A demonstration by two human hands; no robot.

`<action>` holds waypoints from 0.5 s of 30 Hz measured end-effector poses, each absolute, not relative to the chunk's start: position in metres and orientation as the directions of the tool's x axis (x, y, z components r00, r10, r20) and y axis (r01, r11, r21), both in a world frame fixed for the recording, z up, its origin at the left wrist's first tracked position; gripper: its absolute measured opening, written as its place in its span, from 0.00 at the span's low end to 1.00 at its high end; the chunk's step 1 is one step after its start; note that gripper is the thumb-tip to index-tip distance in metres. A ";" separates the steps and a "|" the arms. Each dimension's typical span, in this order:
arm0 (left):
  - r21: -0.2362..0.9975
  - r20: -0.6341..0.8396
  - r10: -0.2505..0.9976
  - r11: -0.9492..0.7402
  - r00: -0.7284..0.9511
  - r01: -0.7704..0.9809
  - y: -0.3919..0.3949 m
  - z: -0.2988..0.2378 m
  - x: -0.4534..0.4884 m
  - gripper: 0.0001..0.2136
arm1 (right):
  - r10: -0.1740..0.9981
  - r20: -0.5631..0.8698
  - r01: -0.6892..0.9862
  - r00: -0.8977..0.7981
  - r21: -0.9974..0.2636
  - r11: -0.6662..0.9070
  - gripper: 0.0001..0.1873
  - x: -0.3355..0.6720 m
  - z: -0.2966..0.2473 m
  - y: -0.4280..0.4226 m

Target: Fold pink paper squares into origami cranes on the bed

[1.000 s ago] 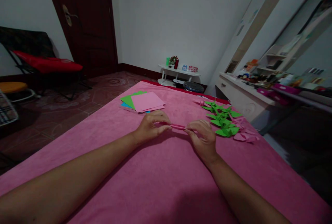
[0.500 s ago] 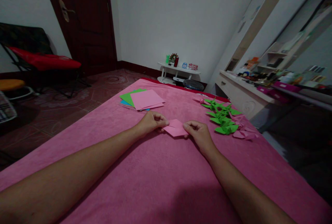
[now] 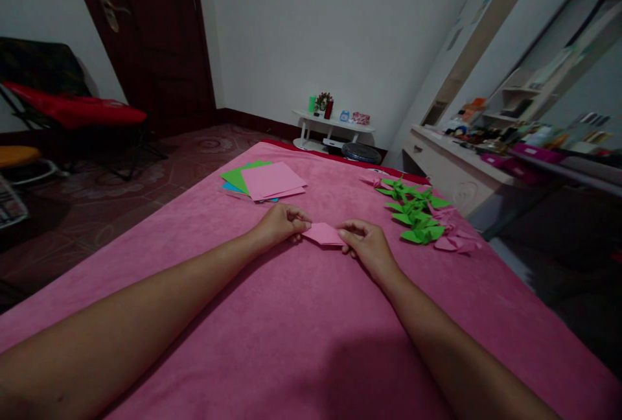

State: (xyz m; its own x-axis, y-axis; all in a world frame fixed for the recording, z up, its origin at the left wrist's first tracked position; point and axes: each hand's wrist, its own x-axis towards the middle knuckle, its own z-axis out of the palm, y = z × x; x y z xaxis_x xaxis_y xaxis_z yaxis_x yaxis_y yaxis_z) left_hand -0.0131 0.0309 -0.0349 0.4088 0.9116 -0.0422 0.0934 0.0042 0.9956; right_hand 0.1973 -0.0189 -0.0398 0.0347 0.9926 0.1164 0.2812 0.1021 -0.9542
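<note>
A small folded pink paper [image 3: 322,234] lies flat on the pink cloth [image 3: 291,336] between my hands. My left hand [image 3: 280,224] pinches its left corner with curled fingers. My right hand [image 3: 367,247] pinches its right edge, thumb on top. A stack of pink, green and blue paper sheets [image 3: 265,180] lies farther back on the left. Folded green paper pieces [image 3: 413,209] and folded pink pieces [image 3: 457,242] sit to the right of my right hand.
A dark wooden door [image 3: 146,37] and a chair with a red cushion [image 3: 72,112] stand at the left. A low white stand [image 3: 335,129] sits by the far wall. A cluttered dresser [image 3: 466,154] is at the right.
The pink paper went from a narrow strip held up between both hands to a wider flat shape laid on the cloth. Both hands stay pinched on its ends. The view shifted slightly.
</note>
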 end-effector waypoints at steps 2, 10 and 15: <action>0.997 -0.051 0.917 0.026 0.396 0.068 0.031 -0.033 -0.014 0.07 | 0.992 0.124 0.245 0.018 -0.963 0.116 0.14 0.197 -0.038 -0.020; 0.998 -0.055 0.930 0.057 0.363 0.004 0.032 -0.030 -0.017 0.09 | 0.946 0.324 0.258 -0.002 -0.914 0.314 0.12 0.193 -0.028 -0.024; 0.997 -0.056 0.919 0.072 0.390 -0.026 0.031 -0.031 -0.016 0.15 | 0.894 0.446 0.312 0.037 -0.855 0.413 0.06 0.193 -0.027 -0.024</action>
State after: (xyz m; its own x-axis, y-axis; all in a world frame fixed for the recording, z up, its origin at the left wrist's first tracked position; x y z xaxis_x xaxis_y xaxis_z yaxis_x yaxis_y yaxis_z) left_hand -0.0165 0.0311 -0.0307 0.3902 0.9190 -0.0562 -0.0255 0.0718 0.9971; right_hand 0.1930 -0.0238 -0.0270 0.0374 0.8942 0.4460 0.3125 0.4135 -0.8552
